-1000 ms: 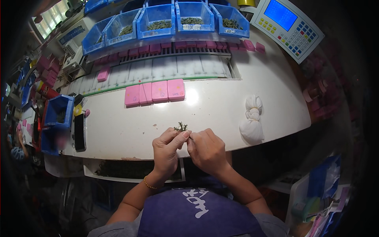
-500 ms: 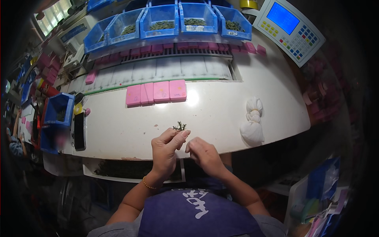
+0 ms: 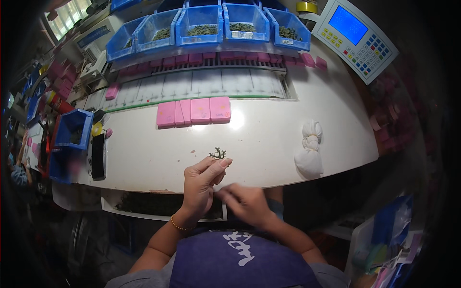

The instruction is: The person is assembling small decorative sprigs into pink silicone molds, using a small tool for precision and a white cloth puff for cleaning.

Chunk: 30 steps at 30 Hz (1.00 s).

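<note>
A small dark green branched piece (image 3: 218,153), like a tiny twig, stands up from between the thumb and fingers of my left hand (image 3: 199,182). That hand pinches it above the front edge of the white worktable (image 3: 261,144). My right hand (image 3: 248,204) is lower and just to the right, close to the heel of the left hand. Motion smears its fingers, so whether they hold anything does not show. Beneath the table edge, an open drawer (image 3: 109,202) with dark green material in it lies partly behind my left wrist.
Several pink blocks (image 3: 200,111) stand in a row beyond my hands. Blue bins (image 3: 199,37) with green pieces line the back. A tied white cloth bag (image 3: 309,161) and a keypad device with a blue screen (image 3: 356,41) are at right, a phone (image 3: 98,157) at left.
My right hand has moved down and slightly left, away from the fingertips of my left hand. The left hand keeps its pinch on the branched piece. The whole view has shifted slightly.
</note>
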Tool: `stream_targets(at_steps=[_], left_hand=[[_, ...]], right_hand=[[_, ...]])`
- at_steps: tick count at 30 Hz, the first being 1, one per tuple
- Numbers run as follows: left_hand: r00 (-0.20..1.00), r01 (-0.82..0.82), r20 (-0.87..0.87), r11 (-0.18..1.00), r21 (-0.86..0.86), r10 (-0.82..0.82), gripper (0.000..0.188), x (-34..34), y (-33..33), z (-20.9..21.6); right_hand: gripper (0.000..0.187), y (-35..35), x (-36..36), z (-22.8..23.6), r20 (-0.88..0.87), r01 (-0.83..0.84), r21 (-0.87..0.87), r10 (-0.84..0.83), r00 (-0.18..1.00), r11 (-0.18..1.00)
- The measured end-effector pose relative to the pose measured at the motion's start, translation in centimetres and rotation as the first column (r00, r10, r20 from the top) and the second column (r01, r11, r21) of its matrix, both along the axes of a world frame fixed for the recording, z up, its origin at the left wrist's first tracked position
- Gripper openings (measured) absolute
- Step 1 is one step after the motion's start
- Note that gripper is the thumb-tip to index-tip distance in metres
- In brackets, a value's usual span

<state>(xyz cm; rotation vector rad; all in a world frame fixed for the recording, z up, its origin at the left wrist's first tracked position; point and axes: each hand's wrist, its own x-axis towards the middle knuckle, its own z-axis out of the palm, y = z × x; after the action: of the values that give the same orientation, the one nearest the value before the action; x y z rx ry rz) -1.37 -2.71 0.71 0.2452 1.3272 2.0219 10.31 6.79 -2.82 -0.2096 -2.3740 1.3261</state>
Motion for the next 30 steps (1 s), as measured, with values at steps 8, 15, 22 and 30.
stream_targets(at_steps=[8, 15, 22, 30], left_hand=[[0.999, 0.001, 0.052, 1.0, 0.012, -0.002, 0.02, 0.5, 0.2, 0.2], [0.996, 0.083, 0.04, 0.994, 0.067, -0.086, 0.021, 0.5, -0.1, -0.5], [0.986, 0.163, -0.038, 0.987, 0.007, -0.162, 0.025, 0.4, -0.4, -0.7], [0.971, 0.193, -0.105, 0.965, -0.179, -0.213, 0.021, 0.3, -0.2, -1.8]], right_hand=[[0.023, 1.6, -1.7, 2.1, -0.363, 0.316, 0.261, -0.21, 0.908, 0.912], [0.022, 2.2, -2.2, 1.4, -0.467, 0.345, 0.285, -0.185, 0.865, 0.894], [0.017, 2.5, -1.8, 2.4, -0.36, 0.317, 0.002, -0.295, 0.885, 0.949], [0.015, 3.5, -1.6, 2.4, -0.297, 0.346, -0.015, -0.334, 0.894, 0.938]])
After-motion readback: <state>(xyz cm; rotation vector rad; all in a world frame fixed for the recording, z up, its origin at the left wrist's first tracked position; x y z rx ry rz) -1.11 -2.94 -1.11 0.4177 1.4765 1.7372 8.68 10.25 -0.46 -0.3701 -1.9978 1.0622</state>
